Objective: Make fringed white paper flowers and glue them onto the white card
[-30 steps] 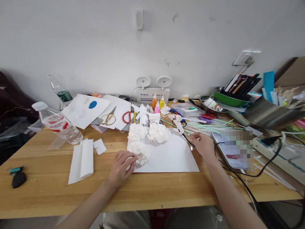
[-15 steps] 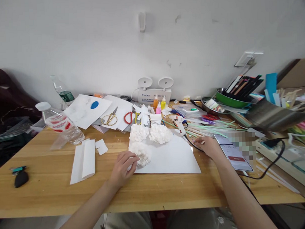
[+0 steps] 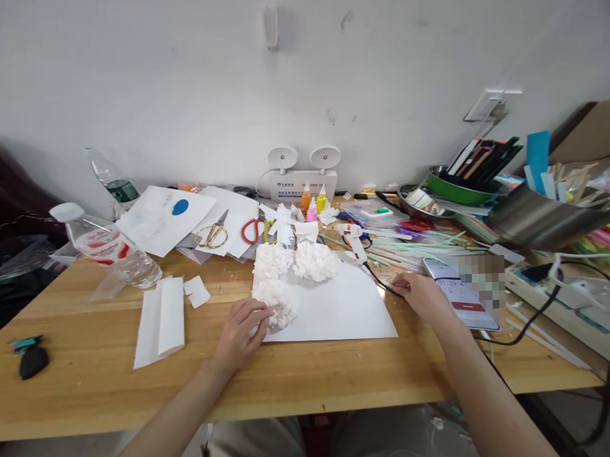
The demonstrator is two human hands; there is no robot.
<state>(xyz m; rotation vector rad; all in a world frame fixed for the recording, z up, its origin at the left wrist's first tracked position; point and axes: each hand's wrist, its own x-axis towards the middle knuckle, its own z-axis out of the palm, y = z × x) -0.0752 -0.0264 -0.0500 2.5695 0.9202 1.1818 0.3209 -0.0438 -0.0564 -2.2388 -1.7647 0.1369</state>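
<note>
My left hand (image 3: 242,332) rests on the wood with its curled fingers and thumb closed on the left edge of a fluffy white paper ball (image 3: 282,301). That ball sits on a white sheet (image 3: 345,314), and two more white crumpled-paper balls, one at the left (image 3: 271,261) and one at the right (image 3: 316,261), lie just behind it. To the right of the sheet, my right hand (image 3: 420,296) is low over the table, fingertips pinched together beside the black cord (image 3: 379,280) of a white glue gun (image 3: 354,242). Whatever lies between those fingertips is too small to make out.
A phone (image 3: 462,296) lies right of my right hand, near a power strip (image 3: 547,287). Folded white paper (image 3: 161,323) and a water bottle (image 3: 110,252) are at left. Gold-handled scissors (image 3: 212,235), red-handled scissors (image 3: 250,230) and paint bottles (image 3: 312,211) stand or lie behind.
The view has shifted slightly. My right hand has moved a little toward me and right, its fingers now at the cord. My left hand stays at the paper ball.
</note>
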